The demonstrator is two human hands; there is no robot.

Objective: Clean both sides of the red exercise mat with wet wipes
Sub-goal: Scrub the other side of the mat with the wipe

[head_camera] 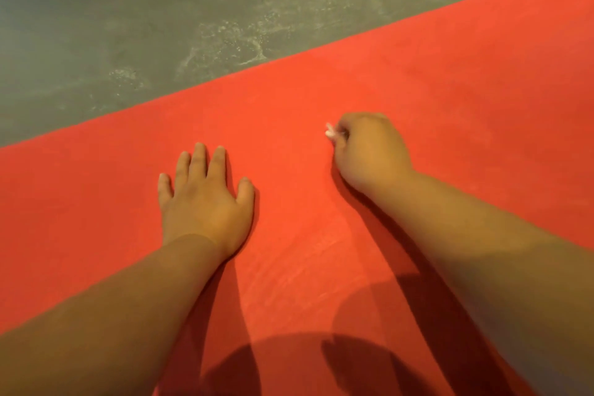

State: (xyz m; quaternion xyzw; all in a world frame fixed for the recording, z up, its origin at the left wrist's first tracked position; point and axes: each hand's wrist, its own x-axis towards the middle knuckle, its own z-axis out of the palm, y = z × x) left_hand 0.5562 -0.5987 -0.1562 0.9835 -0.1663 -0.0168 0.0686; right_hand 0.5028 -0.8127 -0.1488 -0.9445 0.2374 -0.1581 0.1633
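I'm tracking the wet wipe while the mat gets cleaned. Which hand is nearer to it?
Right. The right hand grips the wet wipe; the left hand lies flat on the red mat, apart from the wipe, to its left.

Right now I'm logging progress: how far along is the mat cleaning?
Done: faint streaks mark the mat's near part. In hand: right hand grips a wipe on it, left hand presses flat. Left: the far stretch, and likely the underside.

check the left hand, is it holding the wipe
No, the left hand lies flat with straight fingers on the red mat; the bunched white wipe is gripped in the right hand.
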